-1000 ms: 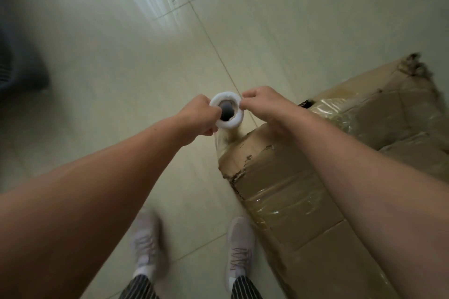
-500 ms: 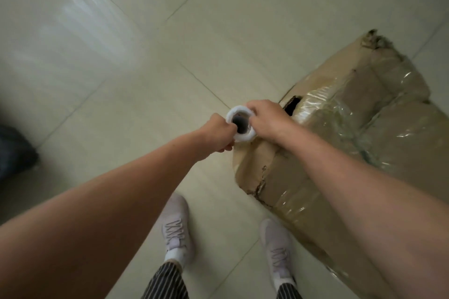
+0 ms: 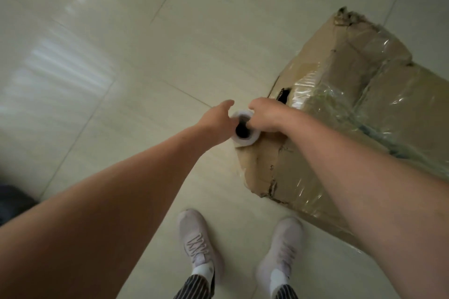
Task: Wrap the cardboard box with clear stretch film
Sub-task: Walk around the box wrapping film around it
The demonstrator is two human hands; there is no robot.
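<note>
Partway: clear film [image 3: 313, 90] bands the cardboard box [image 3: 264, 167], near corner bare; right hand [image 3: 266, 115] grips the roll [image 3: 245, 141], left hand [image 3: 216, 121] beside it, hold unclear.

The box [image 3: 264, 165] was matt brown cardboard, rough and torn at its corners, with glossy, crinkled clear film [image 3: 305, 88] stretched over part of it. The roll [image 3: 243, 143] looked smooth and white around a dark hollow core. The floor [image 3: 145, 56] was polished pale tile with a sheen, the shoes [image 3: 195, 238] soft knit cloth, the trousers [image 3: 194, 290] striped cloth.
</note>
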